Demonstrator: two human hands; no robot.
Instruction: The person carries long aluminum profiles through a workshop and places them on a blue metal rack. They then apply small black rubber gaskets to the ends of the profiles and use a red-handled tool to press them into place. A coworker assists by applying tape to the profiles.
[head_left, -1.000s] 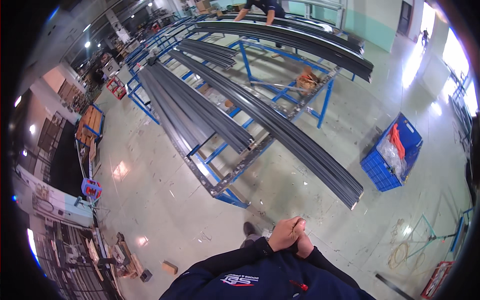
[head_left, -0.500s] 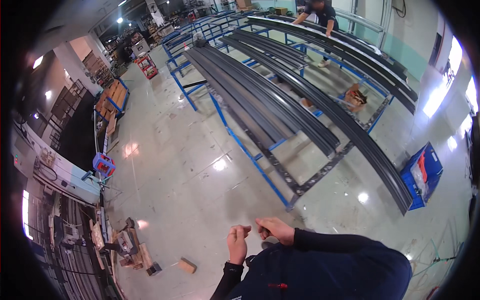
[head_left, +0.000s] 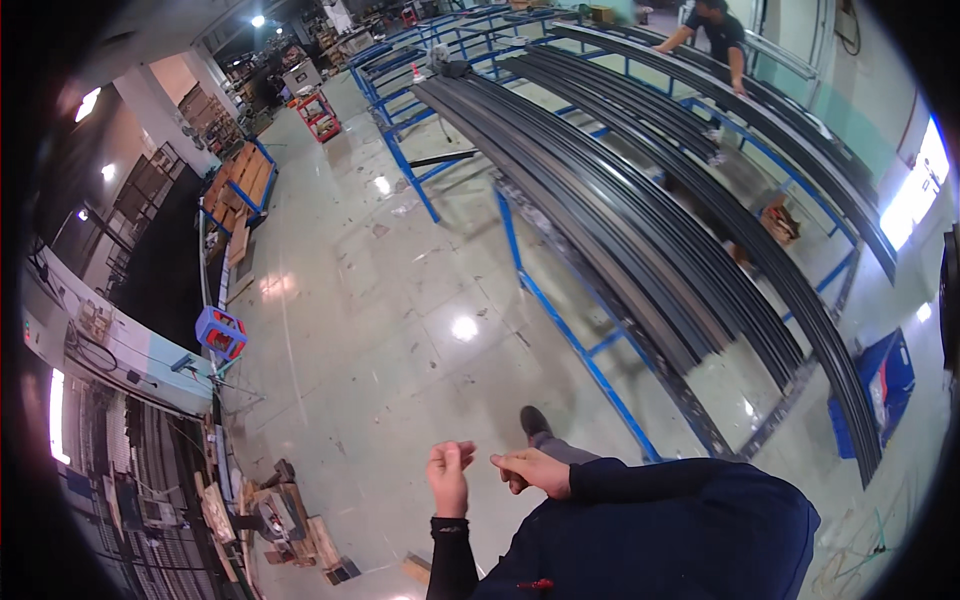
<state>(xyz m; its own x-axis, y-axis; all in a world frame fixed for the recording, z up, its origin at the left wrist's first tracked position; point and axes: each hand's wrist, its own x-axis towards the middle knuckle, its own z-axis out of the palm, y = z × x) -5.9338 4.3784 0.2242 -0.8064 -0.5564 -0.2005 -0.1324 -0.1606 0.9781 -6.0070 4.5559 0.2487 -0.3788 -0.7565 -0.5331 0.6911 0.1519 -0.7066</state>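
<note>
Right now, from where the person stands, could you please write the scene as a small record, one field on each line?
bare left hand: raised, fingers bent, nothing visibly held
bare right hand: beside the left one but apart, fingers curled, nothing visibly held
blue metal frame: ahead and to the right, bearing the profiles
long dark grey profiles: lying lengthwise, side by side
co-worker in dark short sleeves: upper right, leaning over the farther profiles
blue plastic bin: far right, on the floor, partly covered by profile ends
</note>
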